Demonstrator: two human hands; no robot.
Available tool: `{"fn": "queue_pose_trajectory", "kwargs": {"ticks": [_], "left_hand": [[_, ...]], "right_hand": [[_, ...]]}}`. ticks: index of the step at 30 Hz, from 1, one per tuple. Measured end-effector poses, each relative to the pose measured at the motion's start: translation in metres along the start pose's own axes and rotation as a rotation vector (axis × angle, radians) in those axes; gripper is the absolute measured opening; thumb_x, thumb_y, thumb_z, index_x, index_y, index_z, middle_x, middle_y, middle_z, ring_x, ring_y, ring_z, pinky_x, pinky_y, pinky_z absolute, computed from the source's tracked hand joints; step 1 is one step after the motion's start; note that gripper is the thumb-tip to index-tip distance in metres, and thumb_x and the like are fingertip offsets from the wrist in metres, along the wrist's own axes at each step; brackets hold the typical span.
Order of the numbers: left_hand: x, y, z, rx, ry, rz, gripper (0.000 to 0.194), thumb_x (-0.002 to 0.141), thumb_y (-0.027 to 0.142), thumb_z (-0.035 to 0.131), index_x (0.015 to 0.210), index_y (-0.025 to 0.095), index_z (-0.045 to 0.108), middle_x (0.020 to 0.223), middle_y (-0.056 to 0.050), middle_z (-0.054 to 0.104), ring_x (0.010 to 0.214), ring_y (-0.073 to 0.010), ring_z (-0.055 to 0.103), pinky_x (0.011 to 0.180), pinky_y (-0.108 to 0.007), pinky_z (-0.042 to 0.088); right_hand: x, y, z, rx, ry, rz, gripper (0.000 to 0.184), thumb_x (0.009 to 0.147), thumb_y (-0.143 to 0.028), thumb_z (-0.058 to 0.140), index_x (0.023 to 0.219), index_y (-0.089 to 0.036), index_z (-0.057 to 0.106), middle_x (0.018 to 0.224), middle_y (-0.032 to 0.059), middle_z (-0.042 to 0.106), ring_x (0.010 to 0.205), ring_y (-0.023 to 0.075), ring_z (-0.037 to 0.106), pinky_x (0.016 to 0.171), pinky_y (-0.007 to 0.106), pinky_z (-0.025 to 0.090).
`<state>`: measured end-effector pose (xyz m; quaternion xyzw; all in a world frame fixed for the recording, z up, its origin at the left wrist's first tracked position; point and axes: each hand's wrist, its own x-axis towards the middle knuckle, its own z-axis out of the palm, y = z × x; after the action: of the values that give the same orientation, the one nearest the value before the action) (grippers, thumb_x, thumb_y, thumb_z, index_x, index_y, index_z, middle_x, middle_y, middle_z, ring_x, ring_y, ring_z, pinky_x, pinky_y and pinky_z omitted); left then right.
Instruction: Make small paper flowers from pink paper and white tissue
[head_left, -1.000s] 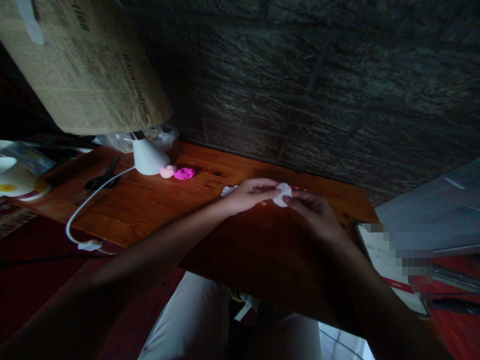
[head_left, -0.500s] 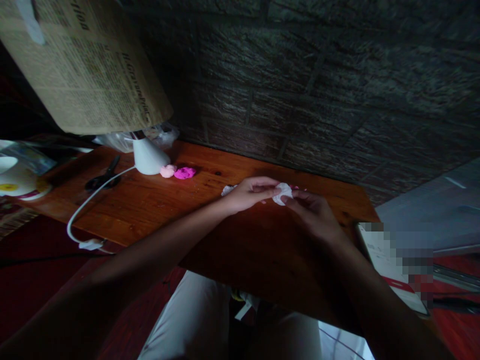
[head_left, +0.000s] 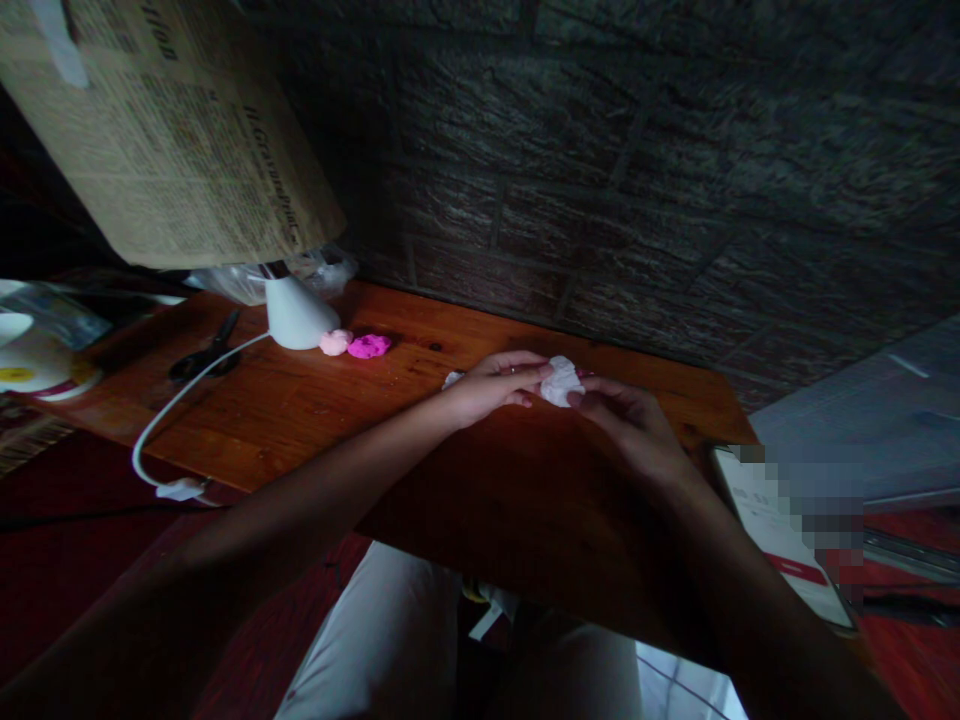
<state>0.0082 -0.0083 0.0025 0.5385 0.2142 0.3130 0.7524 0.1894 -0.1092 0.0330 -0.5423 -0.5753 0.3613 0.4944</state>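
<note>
Between my two hands is a small white, crumpled-looking soft piece [head_left: 561,382]; whether it is clay or paper I cannot tell. My left hand [head_left: 499,385] pinches its left side with thumb and fingers. On its right edge, the thumb and fingertips of my right hand [head_left: 630,415] close on it. The piece is held just above the wooden table [head_left: 420,400]. Behind my left hand, another whitish lump [head_left: 453,379] shows in part. A bit of pink peeks out behind the white piece, mostly hidden by my right fingers.
A pale pink lump [head_left: 336,342] and a bright pink lump [head_left: 369,346] lie by the white lamp base [head_left: 296,315], under a newsprint shade [head_left: 187,140]. Black scissors [head_left: 206,360] and a white cable [head_left: 161,420] are further left. A phone-like device [head_left: 780,540] lies at right.
The white piece has turned a little in my fingers and shows a broader face, slightly further left. Both hands keep hold of it in nearly the same place.
</note>
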Motion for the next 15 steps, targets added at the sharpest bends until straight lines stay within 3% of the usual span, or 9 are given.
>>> {"fn": "queue_pose_trajectory", "kwargs": {"ticks": [8, 11, 15], "left_hand": [[-0.0023, 0.0038, 0.0033, 0.103, -0.084, 0.063, 0.039, 0.076, 0.036, 0.081, 0.108, 0.015, 0.07, 0.067, 0.004, 0.057, 0.053, -0.0032, 0.042, 0.051, -0.02, 0.029], [-0.004, 0.0064, 0.0041, 0.114, -0.072, 0.096, 0.033, 0.075, 0.032, 0.079, 0.1, 0.015, 0.068, 0.073, 0.003, 0.059, 0.055, -0.0031, 0.044, 0.052, -0.02, 0.031], [-0.0055, 0.0087, 0.0048, 0.133, -0.083, 0.148, 0.044, 0.073, 0.027, 0.078, 0.115, 0.018, 0.065, 0.096, -0.002, 0.067, 0.061, -0.0038, 0.051, 0.055, -0.021, 0.036]], "right_hand": [[-0.0006, 0.0036, -0.0014, 0.022, -0.068, -0.043, 0.023, 0.078, -0.047, 0.08, 0.091, -0.028, 0.08, 0.1, 0.0018, 0.077, 0.1, 0.0224, 0.068, 0.103, 0.042, 0.048], [0.0003, 0.0041, -0.0009, 0.084, -0.052, -0.044, 0.026, 0.074, -0.044, 0.084, 0.094, -0.028, 0.079, 0.099, 0.0014, 0.078, 0.098, 0.0214, 0.069, 0.101, 0.042, 0.051], [0.0022, 0.0018, 0.0004, 0.159, -0.047, -0.02, 0.03, 0.07, -0.038, 0.088, 0.095, -0.027, 0.076, 0.09, 0.0, 0.077, 0.088, 0.0188, 0.071, 0.094, 0.04, 0.054]]}}
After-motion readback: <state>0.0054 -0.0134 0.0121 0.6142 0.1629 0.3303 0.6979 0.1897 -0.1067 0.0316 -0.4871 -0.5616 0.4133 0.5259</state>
